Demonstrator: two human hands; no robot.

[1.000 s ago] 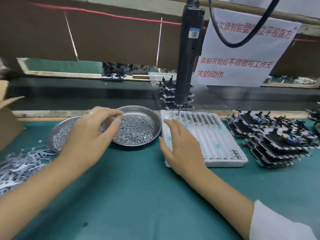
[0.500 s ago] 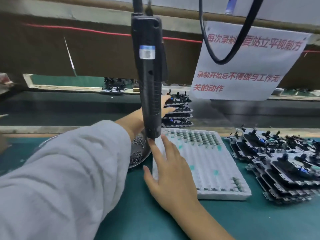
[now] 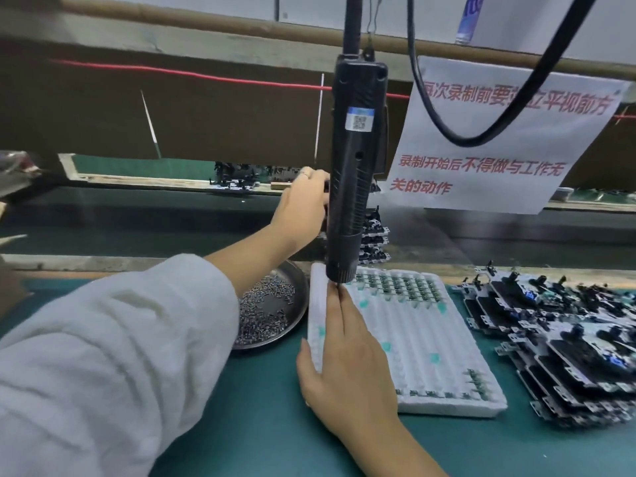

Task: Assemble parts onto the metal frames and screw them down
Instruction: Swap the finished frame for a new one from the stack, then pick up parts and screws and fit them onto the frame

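My left hand [image 3: 301, 210] reaches far forward to a small stack of black assemblies [image 3: 375, 235] on the dark belt. Its fingertips are hidden behind the hanging black electric screwdriver [image 3: 356, 173], so its hold is unclear. My right hand [image 3: 347, 356] lies flat with straight fingers on the left side of a white compartment tray [image 3: 423, 339], just under the screwdriver's tip. A round metal dish [image 3: 299, 304] of small screws sits to the left of the tray, partly covered by my left sleeve.
Several finished black-and-metal frame assemblies [image 3: 568, 342] lie piled at the right on the green mat. A paper sign [image 3: 499, 149] and a looping black cable [image 3: 481, 132] hang ahead. A dark conveyor belt [image 3: 137, 218] runs beyond the bench edge.
My left hand left the screw dish, stretched forward to the stack on the belt and has now lifted slightly there. My right hand stayed on the white tray. The view moved closer.
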